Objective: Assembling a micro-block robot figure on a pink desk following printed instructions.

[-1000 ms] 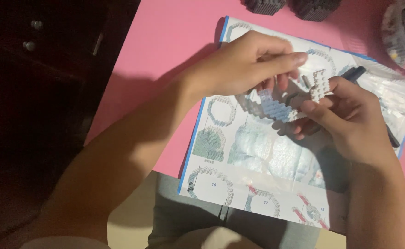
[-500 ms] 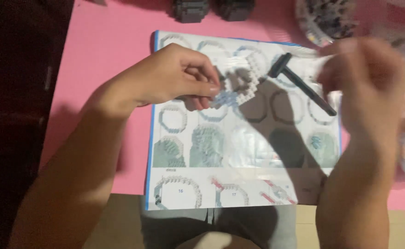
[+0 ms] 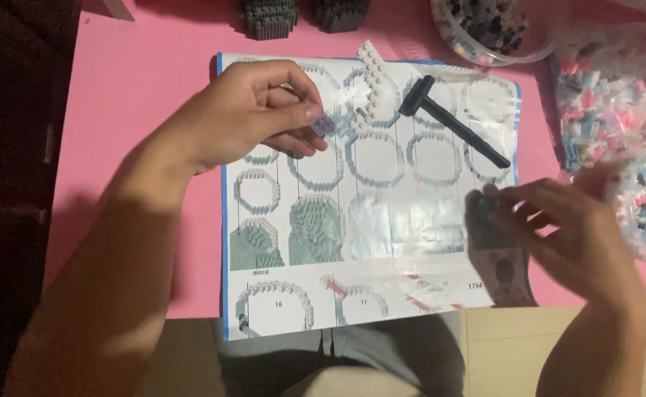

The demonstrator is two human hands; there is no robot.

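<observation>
The left hand (image 3: 246,117) rests over the upper left of the instruction sheet (image 3: 367,220), its fingers (image 3: 304,112) pinched shut on a small pale brick assembly (image 3: 324,126) of which only a corner shows. At two o'clock from that pinch a white stepped brick piece (image 3: 371,84) lies on the sheet, and at three o'clock lies a black T-shaped tool (image 3: 451,121), handle running toward five o'clock. The right hand (image 3: 569,235) hovers blurred over the sheet's right edge, fingers (image 3: 518,198) loosely curled; whether they hold anything I cannot tell. To do this step well, I judge the left hand should keep the small assembly low over the sheet and steady, so its studs can be matched against the printed ring diagrams, while the right picks one brick at a time rather than a pinchful. The worktop (image 3: 146,110) is a pink surface, dimly lit. At twelve o'clock stand two dark grey block builds (image 3: 304,15); at one o'clock a clear tub of mixed bricks (image 3: 485,29); at three o'clock clear bags of coloured bricks (image 3: 617,103). Dark furniture sits at nine o'clock, and pale floor with the person's lap shows at six o'clock.
</observation>
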